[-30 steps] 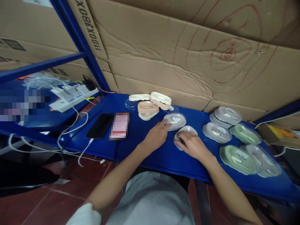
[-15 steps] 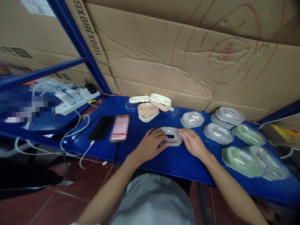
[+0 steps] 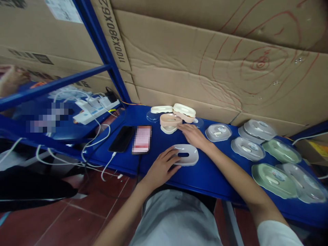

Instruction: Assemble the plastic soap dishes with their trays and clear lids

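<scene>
A pale grey oval dish (image 3: 191, 157) with a dark slot in its middle lies on the blue table near its front edge. My left hand (image 3: 164, 164) rests at the dish's left side, fingers apart on its rim. My right hand (image 3: 193, 135) reaches to the pile behind, its fingertips at the right end of a pink oval dish (image 3: 166, 119); whether they grip it is hard to tell. Under the pink dish sits a cream piece (image 3: 169, 130), and beside it a cream dish (image 3: 184, 110) lies on another pink one.
Lidded grey dishes (image 3: 247, 148) and green ones (image 3: 275, 179) stand at the right. Two phones (image 3: 141, 138) lie left of my hands, near a white power strip (image 3: 96, 111) with cables. At the far left another person's hand (image 3: 12, 80) shows. Cardboard (image 3: 179, 51) backs the table.
My right hand has left the grey dish and moved back and left to the pink dish. My left hand stays at the grey dish. The view has shifted slightly, and another person's hand has appeared.
</scene>
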A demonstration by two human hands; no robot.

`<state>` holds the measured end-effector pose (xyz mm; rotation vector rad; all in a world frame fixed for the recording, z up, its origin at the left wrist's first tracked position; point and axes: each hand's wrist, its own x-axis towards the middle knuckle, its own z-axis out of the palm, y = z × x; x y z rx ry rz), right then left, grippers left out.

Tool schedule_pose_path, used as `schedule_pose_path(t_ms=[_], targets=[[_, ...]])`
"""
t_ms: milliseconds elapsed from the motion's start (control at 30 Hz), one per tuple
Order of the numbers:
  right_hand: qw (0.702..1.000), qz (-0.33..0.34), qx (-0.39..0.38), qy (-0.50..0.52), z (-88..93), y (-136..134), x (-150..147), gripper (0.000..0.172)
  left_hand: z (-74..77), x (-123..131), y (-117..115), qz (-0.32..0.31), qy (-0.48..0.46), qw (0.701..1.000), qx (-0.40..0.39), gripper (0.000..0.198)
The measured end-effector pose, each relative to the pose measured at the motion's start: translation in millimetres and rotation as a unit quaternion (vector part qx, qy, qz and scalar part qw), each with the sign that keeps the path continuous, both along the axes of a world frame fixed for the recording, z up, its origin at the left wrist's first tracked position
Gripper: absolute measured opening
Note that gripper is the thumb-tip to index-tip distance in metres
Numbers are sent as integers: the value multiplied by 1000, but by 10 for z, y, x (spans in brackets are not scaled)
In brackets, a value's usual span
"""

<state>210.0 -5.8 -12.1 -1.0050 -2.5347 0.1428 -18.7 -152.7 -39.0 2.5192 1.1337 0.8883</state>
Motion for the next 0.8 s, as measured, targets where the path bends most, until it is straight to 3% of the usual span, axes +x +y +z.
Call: schedule_pose_path(t_ms=[133, 233, 467, 667, 800], targets=[[999, 35, -8, -32, 18, 297, -337, 36, -21, -34, -34, 9, -8, 1000, 4, 25], [997, 53, -22, -41, 37, 245, -300, 23, -30, -54, -57, -2, -6, 1000, 19, 26], [993, 69, -91, -23, 57, -380, 270, 26, 5, -87, -147, -29, -41, 998, 46, 22], [958, 19, -254, 130, 82, -814, 743, 41, 46, -128, -145, -3, -153, 987, 48, 22], [979, -47, -153, 130, 2, -857, 937, 39, 85, -89, -76, 29, -161, 985, 46, 24]])
